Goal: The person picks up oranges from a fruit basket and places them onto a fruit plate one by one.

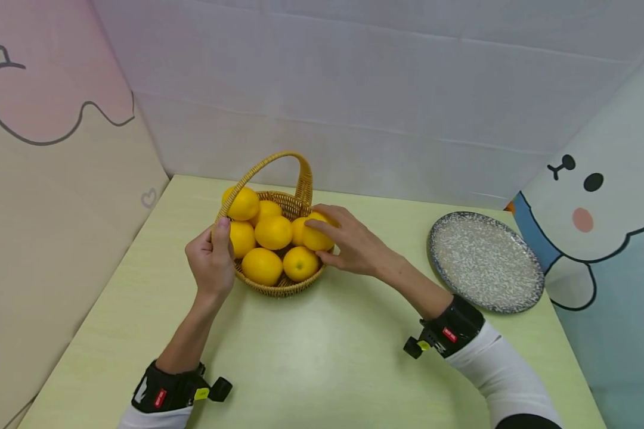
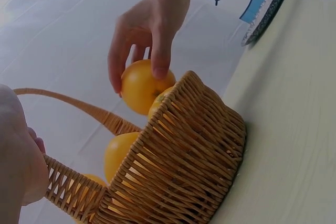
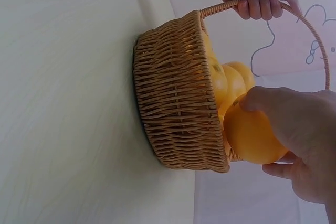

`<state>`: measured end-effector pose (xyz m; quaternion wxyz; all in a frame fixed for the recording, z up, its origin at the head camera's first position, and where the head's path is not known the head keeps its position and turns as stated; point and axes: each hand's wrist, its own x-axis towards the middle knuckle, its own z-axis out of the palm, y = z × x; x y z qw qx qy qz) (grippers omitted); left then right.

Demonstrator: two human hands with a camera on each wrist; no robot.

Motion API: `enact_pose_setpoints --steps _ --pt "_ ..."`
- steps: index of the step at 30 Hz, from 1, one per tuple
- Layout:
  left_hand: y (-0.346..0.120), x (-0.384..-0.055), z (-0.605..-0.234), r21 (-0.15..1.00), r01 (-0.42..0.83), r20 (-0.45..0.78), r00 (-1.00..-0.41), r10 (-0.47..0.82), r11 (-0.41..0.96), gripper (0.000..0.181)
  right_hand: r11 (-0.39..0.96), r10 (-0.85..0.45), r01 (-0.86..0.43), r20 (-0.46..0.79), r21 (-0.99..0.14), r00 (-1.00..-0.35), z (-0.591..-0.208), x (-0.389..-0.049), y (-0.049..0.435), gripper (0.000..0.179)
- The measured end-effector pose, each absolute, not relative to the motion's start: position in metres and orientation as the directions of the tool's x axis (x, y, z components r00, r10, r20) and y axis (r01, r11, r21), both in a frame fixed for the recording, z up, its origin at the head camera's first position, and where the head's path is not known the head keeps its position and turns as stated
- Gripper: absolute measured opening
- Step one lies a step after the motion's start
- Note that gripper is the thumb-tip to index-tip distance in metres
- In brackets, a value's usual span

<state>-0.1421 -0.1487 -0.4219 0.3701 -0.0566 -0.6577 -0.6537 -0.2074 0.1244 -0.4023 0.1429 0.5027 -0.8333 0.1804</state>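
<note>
A wicker basket with an arched handle stands on the table, filled with several yellow-orange, orange-like fruits. My left hand grips the left part of the handle, its fingers wrapped round it in the right wrist view. At the basket's right rim my right hand holds one orange between thumb and fingers. In the left wrist view that orange sits at the top of the rim, against another fruit. The bottom of the basket's inside is hidden by the fruits.
A round speckled plate with a dark rim lies at the table's right side. The pale table meets a white cloth wall behind the basket. Printed side walls stand left and right.
</note>
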Motion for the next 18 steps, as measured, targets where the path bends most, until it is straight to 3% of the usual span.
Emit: enact_pose_setpoints --steps 18 --pt "-0.15 -0.141 -0.418 0.816 0.564 0.565 -0.728 -0.388 0.129 0.055 0.375 -0.757 -0.914 0.518 -0.153 -0.398 -0.383 -0.202 0.12 0.06"
